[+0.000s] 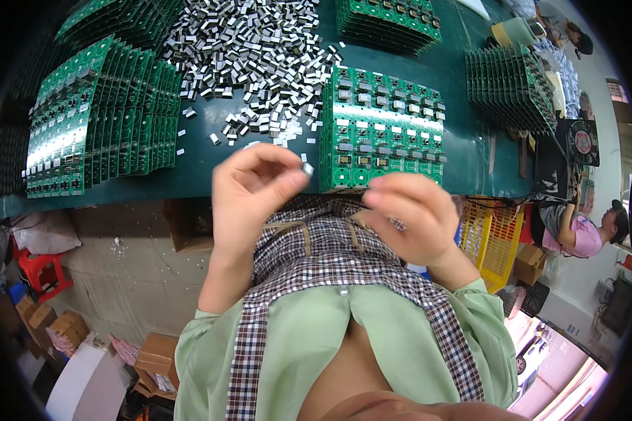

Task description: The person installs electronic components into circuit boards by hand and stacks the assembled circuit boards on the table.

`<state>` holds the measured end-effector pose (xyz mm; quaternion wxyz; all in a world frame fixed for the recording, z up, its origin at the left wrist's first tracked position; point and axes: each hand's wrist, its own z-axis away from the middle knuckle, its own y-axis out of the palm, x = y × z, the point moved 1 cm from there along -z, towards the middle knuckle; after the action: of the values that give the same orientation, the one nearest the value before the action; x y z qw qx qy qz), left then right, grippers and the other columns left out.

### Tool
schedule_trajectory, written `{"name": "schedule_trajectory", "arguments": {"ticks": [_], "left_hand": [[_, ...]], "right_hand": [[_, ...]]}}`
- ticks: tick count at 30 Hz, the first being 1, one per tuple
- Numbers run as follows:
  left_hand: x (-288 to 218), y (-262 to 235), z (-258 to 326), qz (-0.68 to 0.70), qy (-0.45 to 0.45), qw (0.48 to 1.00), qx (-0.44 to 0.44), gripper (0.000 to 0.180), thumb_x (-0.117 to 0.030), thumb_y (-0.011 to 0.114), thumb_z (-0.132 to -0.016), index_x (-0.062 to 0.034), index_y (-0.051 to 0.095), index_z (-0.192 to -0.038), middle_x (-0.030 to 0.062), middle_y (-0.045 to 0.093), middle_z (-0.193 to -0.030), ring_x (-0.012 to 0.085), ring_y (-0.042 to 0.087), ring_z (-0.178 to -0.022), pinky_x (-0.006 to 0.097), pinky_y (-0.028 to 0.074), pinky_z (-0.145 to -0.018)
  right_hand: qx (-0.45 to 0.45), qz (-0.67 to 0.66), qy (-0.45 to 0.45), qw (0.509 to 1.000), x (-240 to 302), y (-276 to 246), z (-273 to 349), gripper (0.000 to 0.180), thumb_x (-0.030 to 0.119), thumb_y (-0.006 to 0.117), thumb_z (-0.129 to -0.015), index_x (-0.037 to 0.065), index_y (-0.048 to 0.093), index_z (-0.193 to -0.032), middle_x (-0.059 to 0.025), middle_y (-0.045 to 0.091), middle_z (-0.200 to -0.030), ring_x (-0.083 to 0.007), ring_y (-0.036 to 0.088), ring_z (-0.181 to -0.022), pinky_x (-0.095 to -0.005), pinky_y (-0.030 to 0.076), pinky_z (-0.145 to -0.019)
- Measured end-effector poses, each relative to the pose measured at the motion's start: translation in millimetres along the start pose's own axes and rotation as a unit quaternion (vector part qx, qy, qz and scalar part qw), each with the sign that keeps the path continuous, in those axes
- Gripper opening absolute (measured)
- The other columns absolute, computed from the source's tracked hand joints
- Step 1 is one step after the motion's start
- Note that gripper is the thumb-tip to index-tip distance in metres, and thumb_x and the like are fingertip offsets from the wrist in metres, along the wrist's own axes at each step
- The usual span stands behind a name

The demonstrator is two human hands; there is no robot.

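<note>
My left hand (242, 193) is raised over the front edge of the table. Its thumb and forefinger pinch a small white-sided digit display (307, 169). To its right, my right hand (418, 217) is curled in front of the nearest stack of green circuit boards (383, 130), fingertips together. What those fingers hold, if anything, is hidden. Rows of small parts cover the top board, and several digit displays sit in its lower row at the left. Beyond my left hand spreads a big loose heap of digit displays (249, 52), lying white or dark side up.
Upright stacks of green boards stand at the left (102, 119) and right (509, 88); another board stack (390, 24) lies at the back. A yellow plastic crate (495, 242) is below the table at right. Another person (583, 235) in pink is at far right. A red stool (42, 274) stands left.
</note>
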<state>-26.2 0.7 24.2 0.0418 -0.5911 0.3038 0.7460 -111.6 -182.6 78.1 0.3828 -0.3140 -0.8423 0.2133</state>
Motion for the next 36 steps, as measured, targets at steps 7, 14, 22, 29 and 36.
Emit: {"name": "schedule_trajectory", "arguments": {"ticks": [7,14,22,29,36], "left_hand": [[1,27,12,-0.04,0.043,0.992,0.11,0.015,0.002,0.07,-0.075,0.0036,0.065,-0.089,0.0107,0.065,-0.088,0.0165,0.062,-0.083,0.028,0.049,-0.074],[9,32,12,-0.182,0.234,0.952,0.08,0.016,0.003,0.072,-0.069,-0.0003,0.065,-0.083,0.0093,0.066,-0.082,0.0219,0.063,-0.073,0.03,0.049,-0.066],[10,42,12,-0.255,0.332,0.908,0.028,0.019,0.005,0.073,-0.067,-0.0015,0.063,-0.083,0.0091,0.065,-0.077,0.0231,0.062,-0.069,0.03,0.048,-0.061],[12,38,12,-0.261,0.359,0.895,0.039,0.019,0.004,0.073,-0.067,-0.002,0.063,-0.081,0.0093,0.063,-0.077,0.0241,0.061,-0.067,0.031,0.048,-0.059],[16,39,12,-0.233,0.298,0.922,0.083,0.013,0.001,0.069,-0.071,-0.0016,0.059,-0.08,0.01,0.061,-0.077,0.0252,0.059,-0.069,0.032,0.046,-0.062]], "right_hand": [[0.013,-0.041,-0.002,0.999,2,8,5,0.028,0.001,0.076,-0.062,0.001,0.067,-0.088,-0.0111,0.065,-0.088,-0.0224,0.065,-0.074,-0.0291,0.055,-0.062],[0.014,-0.135,0.137,0.981,-3,2,13,0.024,-0.001,0.077,-0.064,0.0,0.066,-0.086,-0.0108,0.067,-0.086,-0.0205,0.066,-0.077,-0.0273,0.055,-0.066],[-0.028,-0.361,0.281,0.889,-7,13,25,0.022,-0.007,0.072,-0.072,-0.006,0.063,-0.092,-0.0144,0.062,-0.095,-0.0199,0.065,-0.087,-0.0288,0.057,-0.078],[0.022,-0.323,0.254,0.911,-9,9,21,0.021,-0.006,0.072,-0.071,-0.004,0.063,-0.091,-0.0127,0.062,-0.094,-0.0186,0.064,-0.085,-0.0278,0.057,-0.075],[0.068,-0.24,0.184,0.951,-13,3,18,0.023,0.001,0.077,-0.068,-0.001,0.064,-0.087,-0.0108,0.063,-0.089,-0.0172,0.063,-0.079,-0.0264,0.053,-0.066]]}}
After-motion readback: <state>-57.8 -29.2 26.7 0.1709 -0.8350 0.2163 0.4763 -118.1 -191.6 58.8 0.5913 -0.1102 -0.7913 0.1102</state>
